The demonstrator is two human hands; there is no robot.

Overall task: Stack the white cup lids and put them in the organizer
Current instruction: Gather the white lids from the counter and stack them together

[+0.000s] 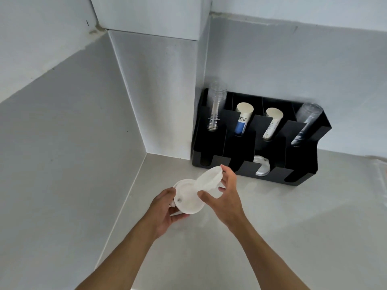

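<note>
My left hand [162,212] holds a small stack of white cup lids [187,200] flat, top side up, above the counter. In my right hand [225,195] is another white lid [209,180], tilted on edge and touching the far rim of the stack. The black organizer [247,171] stands against the wall behind my hands. One of its front slots holds white lids [261,167].
The organizer's back slots hold clear plastic cups [215,105], two paper cup stacks [243,120] and more clear cups [306,122]. The pale counter [293,227] runs into a wall corner [146,152] at the left. A white pillar stands beside the organizer.
</note>
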